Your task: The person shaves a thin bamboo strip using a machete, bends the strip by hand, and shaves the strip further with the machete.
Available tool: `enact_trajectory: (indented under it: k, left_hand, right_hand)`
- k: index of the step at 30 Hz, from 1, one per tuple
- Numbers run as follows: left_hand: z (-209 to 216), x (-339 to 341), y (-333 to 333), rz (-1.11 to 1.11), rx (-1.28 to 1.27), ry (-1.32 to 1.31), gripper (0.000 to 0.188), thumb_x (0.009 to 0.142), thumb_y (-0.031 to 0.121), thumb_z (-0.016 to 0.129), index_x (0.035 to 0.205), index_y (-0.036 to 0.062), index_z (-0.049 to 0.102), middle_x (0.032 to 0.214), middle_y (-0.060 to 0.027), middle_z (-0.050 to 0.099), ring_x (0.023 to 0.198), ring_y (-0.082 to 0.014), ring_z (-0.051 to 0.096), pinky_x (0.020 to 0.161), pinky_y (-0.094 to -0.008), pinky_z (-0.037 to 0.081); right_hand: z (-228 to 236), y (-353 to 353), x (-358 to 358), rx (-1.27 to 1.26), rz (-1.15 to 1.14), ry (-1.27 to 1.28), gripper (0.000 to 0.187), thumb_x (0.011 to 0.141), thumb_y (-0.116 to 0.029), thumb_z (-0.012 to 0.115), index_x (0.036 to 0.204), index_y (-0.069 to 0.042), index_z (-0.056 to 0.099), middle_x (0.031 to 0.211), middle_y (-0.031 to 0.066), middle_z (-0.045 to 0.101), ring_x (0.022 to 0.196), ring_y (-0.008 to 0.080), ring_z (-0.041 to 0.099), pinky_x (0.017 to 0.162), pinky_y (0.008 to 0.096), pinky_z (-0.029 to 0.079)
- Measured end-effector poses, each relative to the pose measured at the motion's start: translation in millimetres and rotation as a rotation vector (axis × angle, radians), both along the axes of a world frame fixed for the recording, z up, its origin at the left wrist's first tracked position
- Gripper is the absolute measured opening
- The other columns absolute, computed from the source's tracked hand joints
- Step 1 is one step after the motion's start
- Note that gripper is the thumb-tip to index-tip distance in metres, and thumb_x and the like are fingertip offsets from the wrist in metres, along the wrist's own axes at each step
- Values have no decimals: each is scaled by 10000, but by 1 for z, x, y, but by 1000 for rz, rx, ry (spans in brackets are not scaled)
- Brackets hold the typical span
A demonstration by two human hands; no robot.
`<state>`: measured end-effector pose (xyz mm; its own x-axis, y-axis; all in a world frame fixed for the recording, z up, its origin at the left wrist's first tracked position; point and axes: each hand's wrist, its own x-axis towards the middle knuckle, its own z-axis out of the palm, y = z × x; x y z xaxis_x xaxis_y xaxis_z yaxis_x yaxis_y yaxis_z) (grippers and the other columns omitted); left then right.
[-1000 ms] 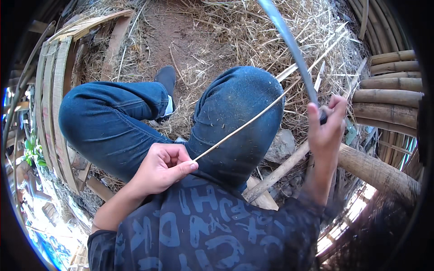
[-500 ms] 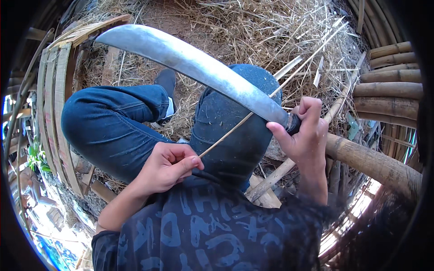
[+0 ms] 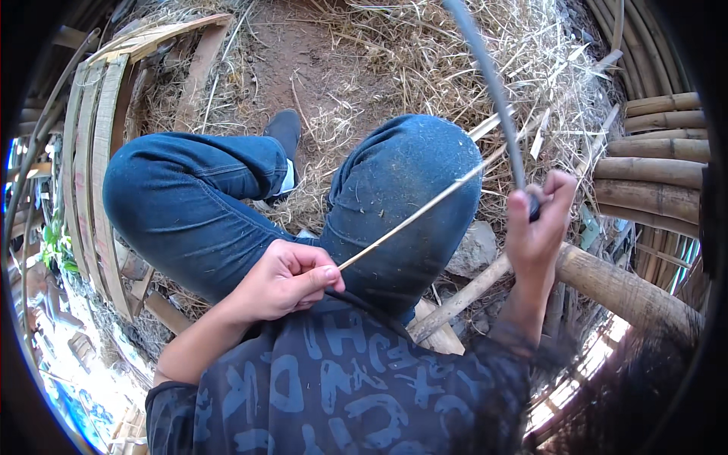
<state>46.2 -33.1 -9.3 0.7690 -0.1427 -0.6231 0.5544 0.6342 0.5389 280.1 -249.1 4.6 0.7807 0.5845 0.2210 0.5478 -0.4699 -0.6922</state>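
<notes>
My left hand (image 3: 292, 280) is closed in a pinch on the near end of a thin bamboo strip (image 3: 413, 215). The strip slants up and right across my jeans-clad right knee (image 3: 413, 163), its far part running out over the straw. To the right of that knee, my right hand (image 3: 537, 227) is wrapped round the dark handle of a machete (image 3: 491, 76). Its blade points up and away, seen nearly edge-on and blurred, with its tip cut off by the top of the view. Blade and strip look close near the knee; whether they touch I cannot tell.
A slatted wooden crate (image 3: 91, 167) stands at the left. Dry straw and shavings (image 3: 425, 61) cover the ground ahead. Thick bamboo poles (image 3: 629, 288) lie at the right, beside a bamboo wall (image 3: 652, 171). A stone (image 3: 474, 250) sits beside my right knee.
The machete has swung from lying broadside across the strip to pointing away edge-on, as my right hand moved right and slightly nearer. My left hand keeps its pinch on the strip, almost unmoved.
</notes>
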Motion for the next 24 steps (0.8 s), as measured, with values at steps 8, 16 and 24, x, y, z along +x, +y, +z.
enact_trajectory:
  k: [8,16,24]
  left_hand:
    - [3,-3,2,5,93,-40,216,932,136,572,816,-34,635,559,32,485,466,-29,399,425,-192,291]
    - [9,-36,14,-10,59,69,182,909,113,600,806,-30,642,559,27,499,467,-28,405,428,-186,295]
    - [4,-74,23,-59,139,105,177,899,89,605,796,-48,650,565,-4,527,472,-37,426,418,-193,302]
  right_hand:
    - [11,17,-15,-221,220,-88,580,801,-534,666,918,-42,381,547,50,397,420,221,497,412,341,408]
    - [2,-1,26,-263,-83,-140,510,875,-503,592,942,-45,377,529,43,393,430,167,452,437,322,370]
    - [12,8,-31,-237,191,-97,603,782,-558,670,916,-36,400,550,39,431,410,210,517,390,322,412]
